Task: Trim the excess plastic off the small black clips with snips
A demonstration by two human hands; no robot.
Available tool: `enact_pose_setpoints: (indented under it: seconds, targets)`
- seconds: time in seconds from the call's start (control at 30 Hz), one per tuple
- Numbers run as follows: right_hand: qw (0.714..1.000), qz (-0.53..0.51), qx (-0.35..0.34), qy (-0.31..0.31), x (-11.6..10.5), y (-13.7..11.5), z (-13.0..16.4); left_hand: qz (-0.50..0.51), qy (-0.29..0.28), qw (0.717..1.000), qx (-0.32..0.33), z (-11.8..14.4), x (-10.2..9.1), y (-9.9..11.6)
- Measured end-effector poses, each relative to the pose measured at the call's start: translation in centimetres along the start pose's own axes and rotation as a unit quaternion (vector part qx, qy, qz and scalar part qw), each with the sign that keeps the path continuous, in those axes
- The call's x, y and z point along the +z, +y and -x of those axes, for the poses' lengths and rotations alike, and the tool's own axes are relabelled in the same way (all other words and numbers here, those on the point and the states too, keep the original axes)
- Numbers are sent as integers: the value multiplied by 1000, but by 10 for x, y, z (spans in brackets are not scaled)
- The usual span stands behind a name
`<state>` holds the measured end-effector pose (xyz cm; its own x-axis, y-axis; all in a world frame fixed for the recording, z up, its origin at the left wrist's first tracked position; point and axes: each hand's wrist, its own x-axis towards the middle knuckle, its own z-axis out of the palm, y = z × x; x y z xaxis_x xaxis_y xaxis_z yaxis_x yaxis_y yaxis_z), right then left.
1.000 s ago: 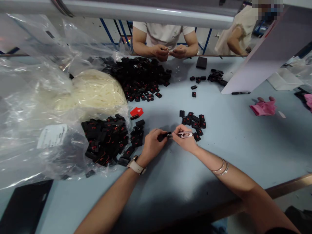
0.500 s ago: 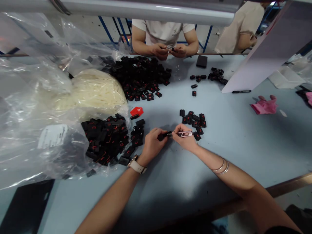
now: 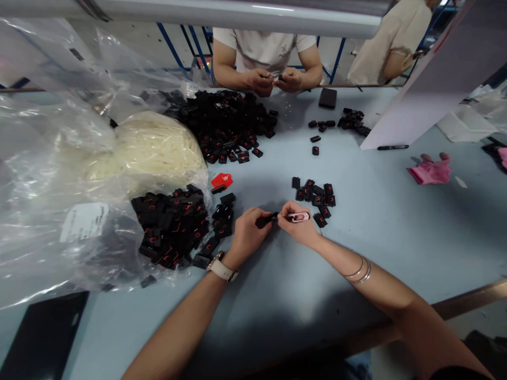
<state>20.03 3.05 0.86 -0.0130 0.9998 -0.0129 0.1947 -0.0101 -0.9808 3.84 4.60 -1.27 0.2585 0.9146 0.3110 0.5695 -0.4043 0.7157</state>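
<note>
Head view, looking down at the table, and both hands meet just in front of the small pile of black clips. The left hand is curled tight around one black clip, pinching it so its end pokes out toward the other hand. The right hand is closed on a slim silvery tool, thumb on top, its tip right at the clip's end; whether they touch is too small to tell. A watch sits on the left wrist, bangles on the right. Left of the small pile, a bigger heap of clips spills out of a clear bag, with a red piece lying just beyond it. Farther back from the small pile lies the largest heap, and behind that, a co-worker's hands are closed together over something tiny. Right of the small pile, well apart, a pink glove and a marker rest on the table.
</note>
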Motion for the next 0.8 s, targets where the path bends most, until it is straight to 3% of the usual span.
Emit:
enact_pose_setpoints:
  seconds: [0.43, 0.63, 0.8]
  targets:
    - [1000, -2, 2, -8, 2, 2, -1, -2, -8, 1000, -17, -1, 0, 0]
    - [998, -55, -1, 31, 0, 7, -3, 6, 2, 1000, -16, 0, 1, 0]
    - [998, -53, 6, 25, -1, 10, -4, 7, 5, 1000, -16, 0, 2, 0]
